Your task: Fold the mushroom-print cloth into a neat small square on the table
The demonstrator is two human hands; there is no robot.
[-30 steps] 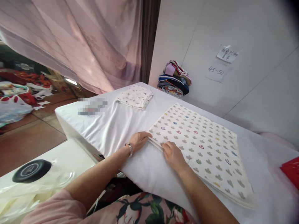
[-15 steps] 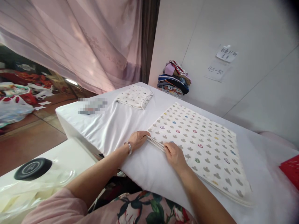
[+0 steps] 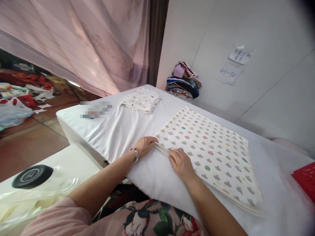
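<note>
A folded cream cloth [image 3: 209, 154] printed with small grey and coloured shapes lies flat on the white-covered table [image 3: 128, 131]. My left hand [image 3: 145, 145], with a bracelet at the wrist, pinches the cloth's near left corner, fingers curled under the layered edge. My right hand [image 3: 180, 163] rests on the cloth's near edge just to the right, fingers bent and pressed on the layers.
A smaller folded white cloth [image 3: 142, 100] lies at the table's far side. A pile of folded colourful fabrics [image 3: 183, 82] sits against the wall. A red object [image 3: 305, 180] shows at the right edge. A black round disc [image 3: 31, 172] lies on a plastic-covered white surface at left.
Both hands stay on the cloth's near left corner; the right hand has slid slightly left along the edge. The view has shifted a little.
</note>
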